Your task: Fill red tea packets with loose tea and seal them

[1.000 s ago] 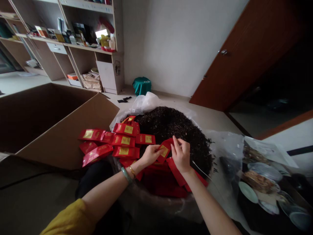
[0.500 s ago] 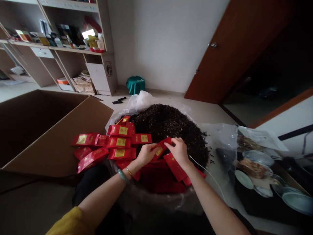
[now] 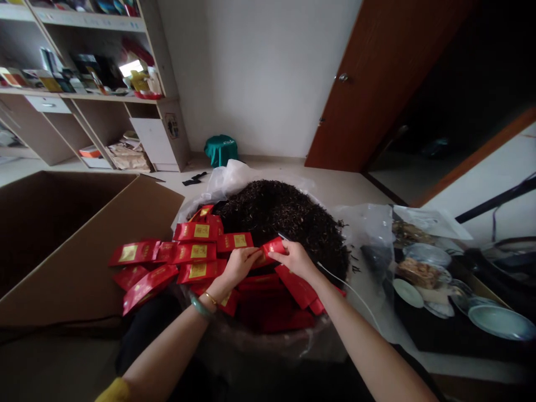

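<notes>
A small red packet with a gold label [image 3: 273,246] is held between my two hands above the front of a heap of dark, dry tea leaves [image 3: 288,206]. My left hand [image 3: 242,263] pinches its near left end. At the other end, my right hand [image 3: 296,258] has thumb and fingers closed on it. A thin pale edge of some object [image 3: 283,237] shows just past the right fingers; I cannot tell what it is. Several red packets [image 3: 196,251] lie overlapping left of my left hand, and others [image 3: 297,286] lie below my right hand.
Clear plastic sheeting [image 3: 228,177] rings the heap. An open cardboard box [image 3: 154,215] stands at left. A white cord [image 3: 355,293] runs down at right, near a dark tray with dishes [image 3: 408,293]. A green-covered stool-like object [image 3: 221,149] stands by the wall.
The view has shifted, so the surroundings sit farther left. My right fingers have moved from the packet's top edge down its side; both hands still hold it.
</notes>
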`<state>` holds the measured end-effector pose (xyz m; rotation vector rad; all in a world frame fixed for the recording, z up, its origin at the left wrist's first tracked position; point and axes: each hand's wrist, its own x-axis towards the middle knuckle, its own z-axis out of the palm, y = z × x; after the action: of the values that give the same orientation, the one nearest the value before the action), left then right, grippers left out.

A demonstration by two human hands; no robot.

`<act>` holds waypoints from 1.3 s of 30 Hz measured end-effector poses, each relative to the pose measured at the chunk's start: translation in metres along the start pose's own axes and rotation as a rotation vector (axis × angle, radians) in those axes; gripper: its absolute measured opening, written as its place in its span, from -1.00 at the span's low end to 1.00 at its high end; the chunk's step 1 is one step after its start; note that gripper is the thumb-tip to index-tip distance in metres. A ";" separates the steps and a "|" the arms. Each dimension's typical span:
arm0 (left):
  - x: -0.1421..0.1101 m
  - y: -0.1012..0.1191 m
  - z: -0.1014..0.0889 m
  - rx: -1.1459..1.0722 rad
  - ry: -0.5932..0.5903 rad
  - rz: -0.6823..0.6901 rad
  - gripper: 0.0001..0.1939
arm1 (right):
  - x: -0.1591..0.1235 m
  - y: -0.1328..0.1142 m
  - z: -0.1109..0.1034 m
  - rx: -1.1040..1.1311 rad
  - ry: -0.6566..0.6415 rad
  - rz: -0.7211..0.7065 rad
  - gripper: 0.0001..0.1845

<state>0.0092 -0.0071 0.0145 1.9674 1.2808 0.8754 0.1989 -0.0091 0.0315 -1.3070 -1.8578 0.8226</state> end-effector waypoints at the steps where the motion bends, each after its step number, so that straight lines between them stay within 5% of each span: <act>1: -0.001 0.000 0.000 0.014 -0.006 0.019 -0.67 | 0.000 0.001 0.001 0.016 -0.014 0.022 -0.74; 4: -0.003 0.002 -0.001 0.126 0.074 0.096 -0.71 | 0.001 0.003 0.005 -0.008 0.025 -0.003 -0.79; 8: -0.004 0.000 0.000 0.432 0.234 0.246 -0.37 | 0.003 0.008 0.010 -0.035 0.090 -0.017 -0.81; 13: -0.004 -0.003 0.002 0.527 0.120 0.339 -0.25 | 0.002 0.007 0.015 0.301 -0.085 0.033 -0.72; 18: -0.005 -0.003 0.002 0.603 0.127 0.373 -0.34 | -0.001 0.000 0.016 0.554 -0.145 0.131 -0.63; 26: -0.010 0.001 0.004 0.686 0.092 0.324 -0.32 | -0.001 -0.001 0.018 0.649 -0.244 0.281 -0.46; 32: -0.008 -0.001 0.005 0.661 0.076 0.300 -0.34 | -0.002 -0.007 0.018 0.866 -0.455 0.250 -0.34; 39: -0.005 -0.009 0.007 0.612 0.137 0.336 -0.41 | -0.003 -0.020 0.014 0.980 -0.465 0.304 -0.34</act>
<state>0.0086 -0.0100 0.0020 2.7017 1.4387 0.8482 0.1783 -0.0186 0.0399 -0.7737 -1.2168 2.0023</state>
